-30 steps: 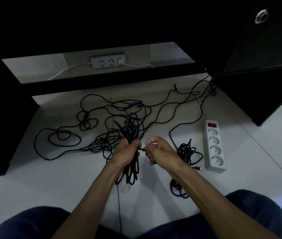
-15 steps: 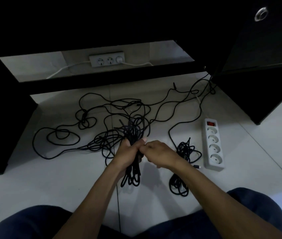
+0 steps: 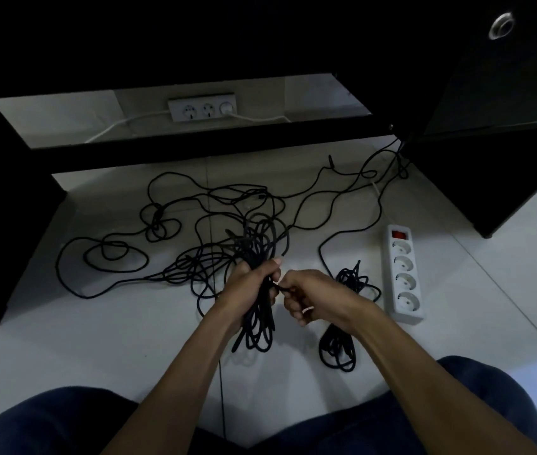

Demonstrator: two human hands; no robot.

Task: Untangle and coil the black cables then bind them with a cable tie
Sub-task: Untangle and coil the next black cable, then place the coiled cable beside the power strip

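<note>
My left hand (image 3: 250, 290) is closed around the middle of a coiled black cable bundle (image 3: 258, 330), whose loops hang below my fist and stick out above it. My right hand (image 3: 309, 295) is right beside it, pinching a thin pale cable tie (image 3: 277, 284) at the bundle; a pale bit of it also shows under my curled fingers. A second coiled black bundle (image 3: 339, 351) lies on the floor under my right forearm. Loose tangled black cable (image 3: 175, 224) sprawls over the white floor beyond my hands.
A white four-socket power strip (image 3: 403, 274) with a red switch lies to the right. Black furniture stands at the left, back and right (image 3: 490, 159). A wall socket strip (image 3: 203, 108) with a white lead shows through the gap. My knees fill the bottom edge.
My hands met at the bundle half a second ago; now my right hand has drawn slightly right and down, with the pale tie showing between the hands.
</note>
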